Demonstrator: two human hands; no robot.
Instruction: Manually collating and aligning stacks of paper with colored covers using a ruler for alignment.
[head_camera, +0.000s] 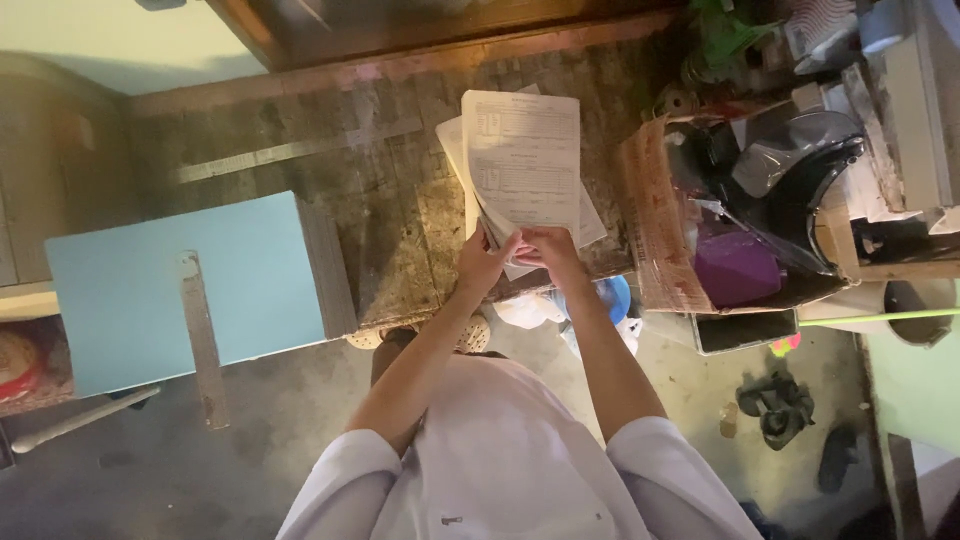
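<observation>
The person stands at the near edge of a worn, dark desk and holds a sheaf of printed papers upright over that edge, so the step in hand looks like sorting or leafing through the sheets. The left hand pinches the lower left corner of the stack, fingers pressed together on the paper; the right hand closes its grip on the bottom edge, thumb over what seems to be a single sheet. Judged from this, the next move calls for peeling one sheet free without letting the rest fan out or slip. The print is too small to make out, and the number of sheets is hidden behind the front page. A cardboard box of dark plastic items sits at the desk's right edge, its contents jumbled; a pale blue board lies past the left edge.
</observation>
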